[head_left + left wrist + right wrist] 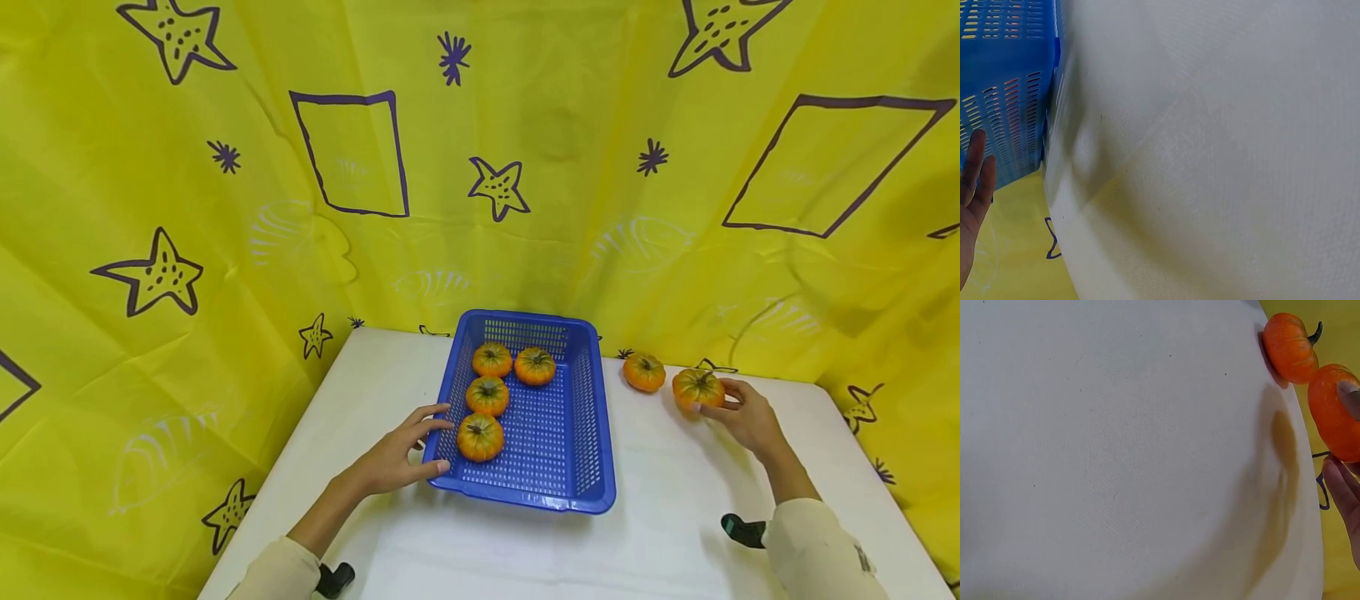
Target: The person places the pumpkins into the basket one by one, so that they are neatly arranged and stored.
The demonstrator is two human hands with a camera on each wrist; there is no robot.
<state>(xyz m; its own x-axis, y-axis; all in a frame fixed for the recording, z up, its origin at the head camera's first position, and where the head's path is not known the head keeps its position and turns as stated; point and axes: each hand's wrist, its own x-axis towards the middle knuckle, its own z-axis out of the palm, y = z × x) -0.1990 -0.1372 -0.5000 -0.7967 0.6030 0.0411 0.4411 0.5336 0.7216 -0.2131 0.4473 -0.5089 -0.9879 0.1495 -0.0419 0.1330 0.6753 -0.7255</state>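
The held pumpkin (692, 393) is being grasped between the thumb and fingers of the right hand (750, 421), above the far right part of the white table (652, 500), near the yellow cloth (540, 267). Its stem is being pointed upward, and its long axis, lying across the stem, is being held roughly level. Just to its left, 1 other pumpkin (643, 373) is being supported by the table, its stem also upward. In the blue basket (525, 498), whose long axis is running away from the person, 4 more pumpkins (481, 438) are being contained: 3 in a row along the left side, 1 beside the farthest. The basket's left rim is being touched by the left hand (393, 457), its fingers extended, its grip slack.
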